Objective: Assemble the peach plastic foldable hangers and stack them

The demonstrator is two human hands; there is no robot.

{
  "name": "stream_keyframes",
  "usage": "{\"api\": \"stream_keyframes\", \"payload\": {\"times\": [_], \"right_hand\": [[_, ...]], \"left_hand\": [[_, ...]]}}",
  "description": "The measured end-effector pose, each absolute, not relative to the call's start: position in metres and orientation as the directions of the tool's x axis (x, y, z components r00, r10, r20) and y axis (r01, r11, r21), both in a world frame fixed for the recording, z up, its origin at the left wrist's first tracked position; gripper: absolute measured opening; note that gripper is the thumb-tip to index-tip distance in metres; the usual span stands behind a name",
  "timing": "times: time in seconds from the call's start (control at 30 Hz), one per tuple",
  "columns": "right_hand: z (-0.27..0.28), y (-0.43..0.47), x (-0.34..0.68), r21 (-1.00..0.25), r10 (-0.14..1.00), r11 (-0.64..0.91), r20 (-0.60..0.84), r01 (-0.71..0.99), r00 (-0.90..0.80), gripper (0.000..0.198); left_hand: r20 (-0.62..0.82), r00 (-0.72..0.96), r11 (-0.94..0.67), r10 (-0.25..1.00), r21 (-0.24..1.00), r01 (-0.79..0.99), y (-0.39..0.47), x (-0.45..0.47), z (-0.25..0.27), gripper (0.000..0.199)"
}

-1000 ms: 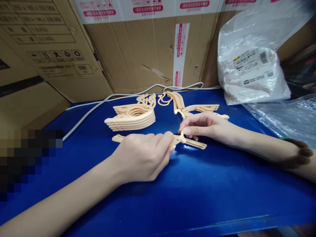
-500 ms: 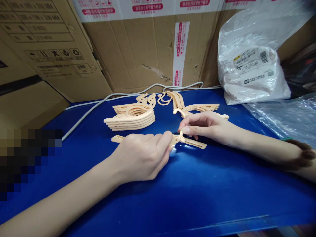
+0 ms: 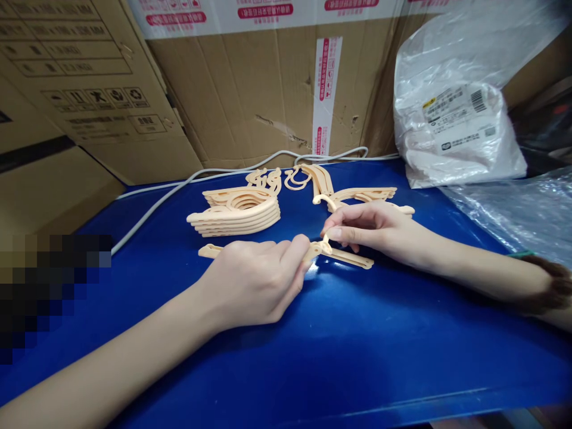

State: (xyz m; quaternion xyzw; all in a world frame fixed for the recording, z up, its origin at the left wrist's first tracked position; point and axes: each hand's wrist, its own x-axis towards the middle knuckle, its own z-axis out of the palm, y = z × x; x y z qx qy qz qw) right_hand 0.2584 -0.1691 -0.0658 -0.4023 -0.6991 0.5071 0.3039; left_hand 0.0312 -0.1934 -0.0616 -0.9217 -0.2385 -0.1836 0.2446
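Pinching hook in right grip; left grip clasping hanger, joint protruding just beyond.

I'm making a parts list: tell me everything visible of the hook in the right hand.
The hook is a slim, pale peach piece that looks like plastic. Its curved upper end bends over to the left. The right hand pinches its shank, hiding the middle; its lower end meets the flat hanger piece held in the left hand, over the blue table. Whether it is locked in cannot be told.
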Motion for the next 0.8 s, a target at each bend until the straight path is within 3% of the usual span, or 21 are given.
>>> {"api": "stream_keyframes", "payload": {"times": [0.8], "right_hand": [[-0.0658, -0.1717, 0.2572, -0.932, 0.878, 0.219, 0.059, 0.290, -0.474, 0.028]], "left_hand": [[0.436, 0.812, -0.763, 0.389, -0.342, 0.548, -0.1932, 0.0314, -0.0647, 0.026]]}}
